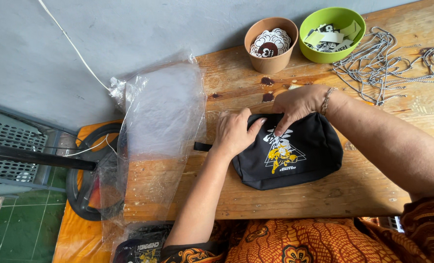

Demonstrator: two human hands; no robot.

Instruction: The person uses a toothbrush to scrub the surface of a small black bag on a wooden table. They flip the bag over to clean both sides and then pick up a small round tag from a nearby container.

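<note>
A black fabric pouch (304, 156) with a yellow and white print lies flat on the wooden table (363, 190). My left hand (234, 132) presses on its left end, fingers curled over the top edge near a short black strap. My right hand (295, 104), with a bracelet at the wrist, rests on the pouch's upper edge, fingertips touching the printed face. Both hands hold the pouch against the table.
A pile of clear plastic bags (158, 131) lies at the table's left end. A brown cup (270, 44) and a green bowl (331, 34) hold stickers at the back. Metal ball chains (392, 61) spread at the back right. More black pouches (141, 246) sit below.
</note>
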